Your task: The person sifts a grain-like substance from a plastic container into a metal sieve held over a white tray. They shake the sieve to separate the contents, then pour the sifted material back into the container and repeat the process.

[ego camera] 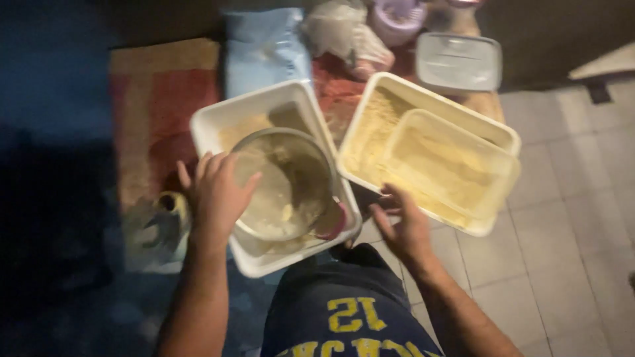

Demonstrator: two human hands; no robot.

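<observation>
Left hand (pixel 217 192) on sieve (pixel 286 185); right hand (pixel 403 228) near tub (pixel 450 168).

— What is lying underfoot here?
— A pale grey tiled floor (pixel 562 251) is stretching away on the right, and a worn red and tan woven rug (pixel 159 112) is covering the middle.
— And the light?
— It is running dim; the left side is sinking into dark blue shadow.

tiled floor (pixel 562 264), red rug (pixel 165 112), two white tubs (pixel 211 122) (pixel 503 139), clear lid (pixel 458 63)
</observation>
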